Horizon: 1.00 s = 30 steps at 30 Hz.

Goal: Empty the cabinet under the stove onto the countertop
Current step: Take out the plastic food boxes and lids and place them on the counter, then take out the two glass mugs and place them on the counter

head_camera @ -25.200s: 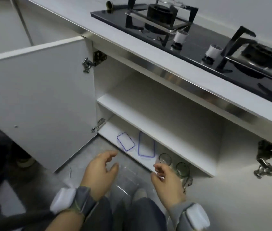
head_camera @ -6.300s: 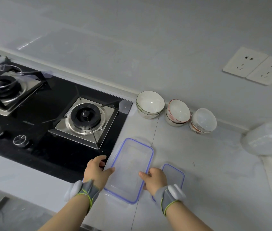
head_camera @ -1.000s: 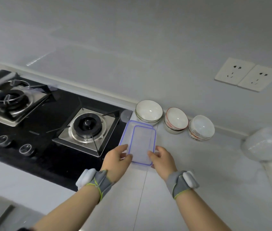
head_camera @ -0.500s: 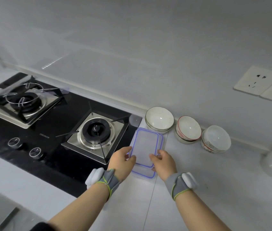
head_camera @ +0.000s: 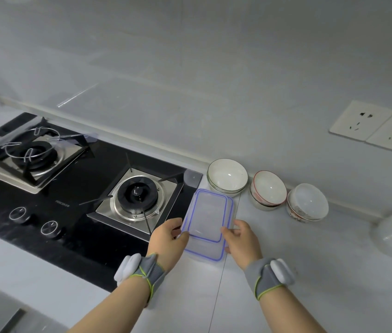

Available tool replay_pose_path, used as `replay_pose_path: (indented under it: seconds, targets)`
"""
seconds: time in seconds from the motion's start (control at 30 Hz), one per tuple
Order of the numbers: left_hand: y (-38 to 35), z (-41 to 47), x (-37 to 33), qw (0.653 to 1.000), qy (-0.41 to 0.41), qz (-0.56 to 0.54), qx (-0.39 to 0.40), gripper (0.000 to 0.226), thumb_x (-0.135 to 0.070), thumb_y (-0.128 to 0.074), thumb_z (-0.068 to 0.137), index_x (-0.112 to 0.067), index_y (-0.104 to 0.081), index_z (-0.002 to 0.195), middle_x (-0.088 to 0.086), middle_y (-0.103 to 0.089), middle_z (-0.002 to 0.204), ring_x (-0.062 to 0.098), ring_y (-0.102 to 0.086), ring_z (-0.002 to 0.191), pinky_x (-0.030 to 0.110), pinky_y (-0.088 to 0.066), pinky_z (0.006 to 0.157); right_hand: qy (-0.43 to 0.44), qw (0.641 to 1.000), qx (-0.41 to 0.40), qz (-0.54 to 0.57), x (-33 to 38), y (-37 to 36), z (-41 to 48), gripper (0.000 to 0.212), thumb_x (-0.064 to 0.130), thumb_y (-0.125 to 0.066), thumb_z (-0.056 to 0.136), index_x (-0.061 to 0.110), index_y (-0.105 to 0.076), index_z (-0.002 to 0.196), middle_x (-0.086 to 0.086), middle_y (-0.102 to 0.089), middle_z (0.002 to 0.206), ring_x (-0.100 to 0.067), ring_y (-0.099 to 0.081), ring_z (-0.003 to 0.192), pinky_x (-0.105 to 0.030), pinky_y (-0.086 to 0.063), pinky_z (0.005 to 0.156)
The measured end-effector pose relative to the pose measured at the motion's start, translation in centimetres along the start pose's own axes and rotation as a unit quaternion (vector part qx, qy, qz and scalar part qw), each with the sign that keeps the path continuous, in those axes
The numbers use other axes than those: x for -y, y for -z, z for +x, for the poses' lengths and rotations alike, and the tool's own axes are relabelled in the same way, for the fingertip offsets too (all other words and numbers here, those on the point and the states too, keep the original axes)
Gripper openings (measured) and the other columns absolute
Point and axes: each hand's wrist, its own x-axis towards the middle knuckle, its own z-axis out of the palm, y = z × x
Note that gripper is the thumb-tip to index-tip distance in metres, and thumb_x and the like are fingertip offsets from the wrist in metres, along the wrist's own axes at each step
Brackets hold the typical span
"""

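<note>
Our left hand [head_camera: 168, 236] and right hand [head_camera: 240, 239] pinch the two long sides of the stacked lids [head_camera: 205, 216], smaller upon larger, probably to align them. They lie on the countertop [head_camera: 286, 272], stove [head_camera: 82, 188] at 9 o'clock, bowls [head_camera: 227, 176] at 1 o'clock, which saves space.

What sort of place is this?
A home kitchen, most likely: a two-burner gas stove set into a white countertop, three bowls lined up along the wall, and plastic lids stacked beside the stove.
</note>
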Motion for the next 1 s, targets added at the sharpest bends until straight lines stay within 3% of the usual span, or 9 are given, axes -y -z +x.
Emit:
replay_pose_path:
  seconds: [0.13,0.27,0.37,0.5,0.63,0.77,1.0]
  targets:
    - [0.9,-1.5,0.8,1.0,-0.007,-0.021,-0.012,0.042,-0.01,-0.057,0.086,-0.011,-0.054,0.128,0.0,-0.063,0.118,0.006,-0.058,0.098,-0.003,-0.037,0.062,0.006,0.999,-0.019,0.027,-0.5,1.1,-2.3,0.043,0.027,-0.062,0.087,0.013,-0.049,0.126,-0.003,-0.059,0.106,-0.024,-0.061,0.098,-0.048,-0.05,0.092]
    - [2.6,-3.8,2.0,0.998,-0.028,-0.046,-0.01,0.044,-0.012,-0.061,0.084,-0.013,-0.055,0.127,-0.003,-0.061,0.121,0.006,-0.059,0.103,-0.003,-0.041,0.065,0.016,0.997,-0.026,0.067,-1.2,1.1,-6.4,0.031,0.018,-0.06,0.089,0.016,-0.05,0.118,0.0,-0.059,0.096,-0.015,-0.059,0.074,-0.044,-0.054,0.086]
    - [3.9,-5.5,3.3,0.997,-0.04,-0.066,-0.015,0.044,-0.013,-0.064,0.083,-0.016,-0.056,0.126,-0.005,-0.061,0.121,0.006,-0.059,0.106,0.003,-0.042,0.073,0.023,0.996,-0.035,0.081,-1.8,0.9,-8.8,0.034,0.015,-0.061,0.088,0.01,-0.052,0.121,-0.008,-0.06,0.101,-0.019,-0.06,0.083,-0.037,-0.054,0.077]
    - [5.6,-8.0,5.4,0.996,-0.05,-0.076,-0.02,0.043,-0.012,-0.066,0.082,-0.016,-0.058,0.124,-0.006,-0.062,0.118,0.003,-0.058,0.104,0.0,-0.044,0.071,0.032,0.992,-0.059,0.106,-2.2,0.0,-12.1,0.027,0.014,-0.061,0.088,0.015,-0.053,0.114,-0.012,-0.06,0.107,-0.027,-0.058,0.101,-0.034,-0.051,0.073]
    - [6.8,-11.3,7.0,0.994,-0.057,-0.087,-0.027,0.041,-0.01,-0.066,0.082,-0.015,-0.059,0.122,-0.002,-0.063,0.118,0.006,-0.06,0.101,0.008,-0.048,0.075,0.048,0.995,-0.043,0.079,-2.6,-1.2,-16.2,0.031,0.016,-0.06,0.089,0.014,-0.053,0.119,-0.008,-0.06,0.109,-0.023,-0.059,0.099,-0.036,-0.054,0.08]
    - [7.4,-15.1,8.4,0.993,-0.067,-0.088,-0.037,0.041,-0.011,-0.066,0.082,-0.014,-0.059,0.122,0.0,-0.064,0.115,0.008,-0.061,0.1,-0.001,-0.044,0.069,0.066,0.996,-0.024,0.054,-3.5,-1.7,-20.2,0.026,0.02,-0.057,0.091,0.022,-0.051,0.115,-0.003,-0.059,0.11,-0.019,-0.059,0.101,-0.033,-0.053,0.083]
    - [8.5,-22.8,12.2,0.993,-0.051,-0.097,-0.053,0.039,-0.01,-0.068,0.08,-0.016,-0.061,0.119,-0.002,-0.064,0.115,0.002,-0.059,0.102,0.004,-0.047,0.073,0.07,0.996,-0.006,0.063,-8.0,-2.8,-26.2,0.027,0.022,-0.057,0.092,0.023,-0.051,0.118,0.003,-0.058,0.109,-0.016,-0.058,0.102,-0.032,-0.051,0.088]
